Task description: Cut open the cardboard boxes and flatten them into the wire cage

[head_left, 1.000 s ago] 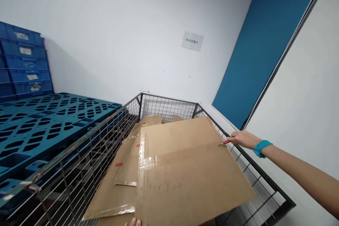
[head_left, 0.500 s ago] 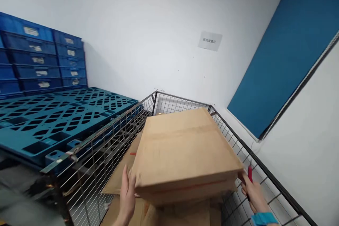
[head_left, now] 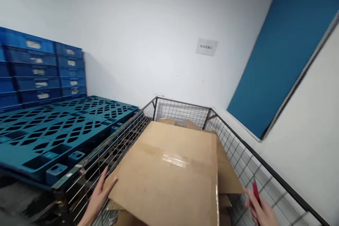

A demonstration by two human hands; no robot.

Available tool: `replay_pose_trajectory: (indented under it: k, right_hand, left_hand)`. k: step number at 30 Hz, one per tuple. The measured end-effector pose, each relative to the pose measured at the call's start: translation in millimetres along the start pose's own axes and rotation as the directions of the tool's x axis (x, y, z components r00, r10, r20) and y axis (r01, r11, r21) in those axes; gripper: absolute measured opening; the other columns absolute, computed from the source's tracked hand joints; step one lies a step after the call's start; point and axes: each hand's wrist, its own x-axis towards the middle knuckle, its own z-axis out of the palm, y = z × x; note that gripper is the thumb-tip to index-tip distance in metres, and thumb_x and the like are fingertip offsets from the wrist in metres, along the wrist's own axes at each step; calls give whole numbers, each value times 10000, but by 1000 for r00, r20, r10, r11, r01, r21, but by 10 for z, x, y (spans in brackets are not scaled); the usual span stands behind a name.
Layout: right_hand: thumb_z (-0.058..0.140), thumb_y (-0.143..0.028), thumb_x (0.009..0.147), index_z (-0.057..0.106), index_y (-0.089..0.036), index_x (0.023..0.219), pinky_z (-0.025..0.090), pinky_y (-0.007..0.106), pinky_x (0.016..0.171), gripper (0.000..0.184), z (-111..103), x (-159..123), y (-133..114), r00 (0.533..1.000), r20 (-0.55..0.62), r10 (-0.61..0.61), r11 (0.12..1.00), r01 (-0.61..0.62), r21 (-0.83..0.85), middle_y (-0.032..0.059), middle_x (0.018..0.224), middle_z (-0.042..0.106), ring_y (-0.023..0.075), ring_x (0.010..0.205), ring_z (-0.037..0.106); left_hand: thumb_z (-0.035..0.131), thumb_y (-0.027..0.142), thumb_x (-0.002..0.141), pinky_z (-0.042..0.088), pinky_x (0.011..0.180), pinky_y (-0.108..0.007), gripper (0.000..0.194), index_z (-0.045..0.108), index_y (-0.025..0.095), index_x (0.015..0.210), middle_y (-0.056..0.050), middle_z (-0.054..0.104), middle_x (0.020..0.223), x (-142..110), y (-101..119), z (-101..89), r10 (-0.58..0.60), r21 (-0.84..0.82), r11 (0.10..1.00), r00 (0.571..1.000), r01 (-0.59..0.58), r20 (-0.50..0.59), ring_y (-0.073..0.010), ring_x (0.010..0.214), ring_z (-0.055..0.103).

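Observation:
A broad sheet of brown cardboard (head_left: 164, 187), with a shiny strip of tape (head_left: 174, 160) across it, lies on other cardboard inside a wire mesh cage (head_left: 182, 104). My left hand (head_left: 97, 196) is at its left corner, thumb and fingers apart; whether they touch the edge I cannot tell. Off the right side of the cardboard, my right hand (head_left: 261, 210) is closed round a red utility knife (head_left: 255, 191), its blade pointing up. Another brown flap (head_left: 227, 173) sticks out under the sheet on the right, near my right fingers.
Left of the cage sits a teal plastic pallet (head_left: 66, 120), with stacked blue crates (head_left: 34, 65) behind it. A paper sign (head_left: 207, 47) is on the white wall (head_left: 132, 42). A blue blind (head_left: 272, 63) hangs at the right. The cage's black rail (head_left: 270, 167) runs beside my right hand.
The thick cardboard piece held between my hands now appears as a lower, flatter sheet. My left hand has shifted left with fingers spread; my right hand has come off the cardboard, still holding the knife.

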Motion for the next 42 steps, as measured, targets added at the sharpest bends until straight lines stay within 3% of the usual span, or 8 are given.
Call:
replay_pose_trajectory:
  k: [2,5,9,16,21,28,35,42]
  right_hand:
    - [515,-767,734,553,-124,1183,373,249,465,785,52,160,-314,995,76,-63,996,58,63,15,681,539,134,554,444]
    - [572,-558,732,470,-84,1321,341,222,428,763,238,375,-709,969,214,-122,992,115,44,2,664,533,127,530,409]
    - [458,-351,860,449,-73,1395,308,211,379,603,511,508,-949,947,275,-167,979,191,-64,5,631,535,109,452,359]
    - [431,-313,921,484,-104,1379,224,188,367,506,535,553,-914,976,159,-148,987,156,-36,-13,613,492,84,420,316]
    - [429,-249,941,523,-84,1354,177,184,345,454,547,527,-955,970,233,-68,996,80,-42,-28,544,462,81,397,273]
    - [391,-236,957,485,-96,1385,166,167,355,460,582,534,-973,978,207,-37,999,43,-21,-43,560,431,68,405,252]
    - [398,-250,971,459,-106,1415,163,152,358,470,494,477,-1018,965,261,-26,998,42,-57,-57,559,396,65,413,257]
    - [387,-245,985,475,-121,1408,148,152,355,449,365,409,-962,944,328,-19,985,74,-155,-58,547,388,58,405,245]
  left_hand:
    - [585,795,591,205,1203,-462,1139,276,190,1505,-63,241,1574,2,-62,-123,-48,2,999,999,48,-18,-315,1440,233]
    - [614,803,544,260,1176,-506,1133,329,239,1484,-44,309,1547,-11,-46,-202,-103,-17,995,995,103,-6,-333,1405,310]
    - [661,803,494,309,1137,-552,1119,390,288,1450,-39,355,1522,-42,-17,-181,-154,-60,986,988,154,5,-358,1358,378]
    - [686,803,490,366,1077,-600,1086,415,325,1427,-62,374,1507,50,-83,-163,-185,-70,980,982,186,23,-388,1318,417]
    - [658,832,496,332,1101,-592,1115,419,275,1432,-104,394,1488,47,-9,-149,-153,-47,987,988,154,25,-396,1315,416]
    - [704,798,461,383,1056,-600,1149,420,250,1430,-138,408,1473,21,13,-160,-165,-106,980,986,167,28,-428,1288,436]
    - [670,816,456,359,1103,-546,1169,416,231,1436,-127,413,1470,-44,109,-163,-169,-22,985,986,169,7,-389,1319,415]
    - [674,792,489,398,1056,-583,1114,428,244,1428,-129,461,1429,57,88,-114,-154,26,988,988,154,16,-408,1243,487]
